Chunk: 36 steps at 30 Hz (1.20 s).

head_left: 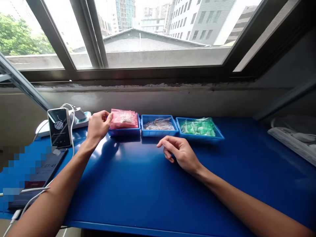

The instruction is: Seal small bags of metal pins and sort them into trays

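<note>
My left hand [99, 125] is at the left end of a blue tray [124, 132] piled with pink packets [123, 119]. Its thumb and fingers are closed at the pile's left edge; what they hold, if anything, is hidden. Beside that tray, a middle blue tray [160, 133] holds thin silvery items [160, 124]. Green packets [199, 127] fill a third blue tray [219, 135] to the right. My right hand [179, 152] hovers in front of the middle and right trays, fingers loosely curled and apart, with nothing in them.
On the left of the blue table [138, 194], a phone [59, 127] stands upright near a white power strip [82, 121] and cables. A dark tablet-like device [46, 168] lies closer. At the far right is a clear plastic-covered object [293, 140]. Behind runs the wall below the window.
</note>
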Each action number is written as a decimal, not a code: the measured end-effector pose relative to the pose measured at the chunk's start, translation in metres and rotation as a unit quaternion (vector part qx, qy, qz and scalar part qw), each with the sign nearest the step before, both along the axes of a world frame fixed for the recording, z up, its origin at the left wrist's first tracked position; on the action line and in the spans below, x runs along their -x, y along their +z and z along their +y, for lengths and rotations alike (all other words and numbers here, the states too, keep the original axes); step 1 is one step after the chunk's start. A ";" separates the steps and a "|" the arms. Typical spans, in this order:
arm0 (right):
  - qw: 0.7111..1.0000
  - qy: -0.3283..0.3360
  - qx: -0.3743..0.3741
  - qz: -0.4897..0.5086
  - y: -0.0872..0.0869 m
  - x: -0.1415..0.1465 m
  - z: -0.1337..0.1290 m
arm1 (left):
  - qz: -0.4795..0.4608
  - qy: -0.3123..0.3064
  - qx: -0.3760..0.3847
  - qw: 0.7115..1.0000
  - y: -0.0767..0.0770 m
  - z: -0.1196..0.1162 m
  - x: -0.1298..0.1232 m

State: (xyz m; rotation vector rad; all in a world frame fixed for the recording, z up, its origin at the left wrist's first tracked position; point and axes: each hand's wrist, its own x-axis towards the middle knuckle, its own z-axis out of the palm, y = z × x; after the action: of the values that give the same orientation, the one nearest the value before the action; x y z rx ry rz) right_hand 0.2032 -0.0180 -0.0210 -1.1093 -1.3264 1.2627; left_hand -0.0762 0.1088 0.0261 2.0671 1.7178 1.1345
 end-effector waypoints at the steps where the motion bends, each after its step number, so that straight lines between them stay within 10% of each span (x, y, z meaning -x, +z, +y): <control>1: 1.000 0.002 0.000 -0.002 0.000 0.000 0.000 | 0.024 0.017 -0.011 1.000 0.000 0.001 0.000; 7: 1.000 0.014 0.005 -0.014 -0.001 -0.001 -0.002 | 0.070 0.043 -0.014 0.996 0.015 -0.024 0.010; 13: 1.000 0.008 0.005 -0.030 -0.002 0.000 -0.003 | 0.098 0.140 -0.134 0.976 0.026 -0.063 0.093; 21: 0.999 0.015 0.005 -0.047 -0.010 -0.001 -0.002 | 0.143 0.213 0.153 0.954 0.017 -0.062 0.160; 36: 0.998 0.021 0.007 -0.063 -0.010 -0.001 -0.002 | 0.055 0.160 0.177 0.970 -0.022 -0.044 0.195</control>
State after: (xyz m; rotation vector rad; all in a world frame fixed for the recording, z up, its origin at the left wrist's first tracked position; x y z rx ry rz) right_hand 0.2041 -0.0198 -0.0311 -1.1913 -1.4438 1.2515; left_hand -0.2708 0.0645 0.0037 1.7069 2.1814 0.7235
